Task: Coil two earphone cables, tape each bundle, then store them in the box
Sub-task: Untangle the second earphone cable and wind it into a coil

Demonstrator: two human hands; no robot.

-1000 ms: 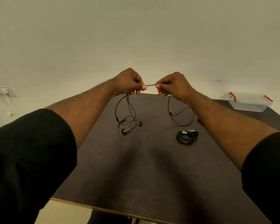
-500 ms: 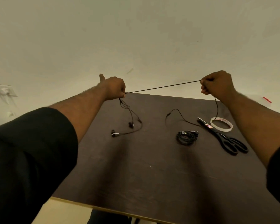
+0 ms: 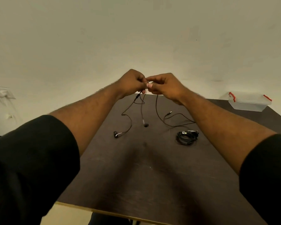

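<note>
Two hands raised together at the centre of the frame: left hand and right hand, fingers curled, each pinching the same loose earphone cable, fingertips nearly touching. Cable hangs from both hands down to the dark desk; one earbud lies left of centre, a second earbud near the middle, the plug to the right. One coiled earphone bundle rests on the desk, lower right of the loose cable, apart from it. One clear box with red clips sits at the far right desk edge. Black sleeves at both lower corners
</note>
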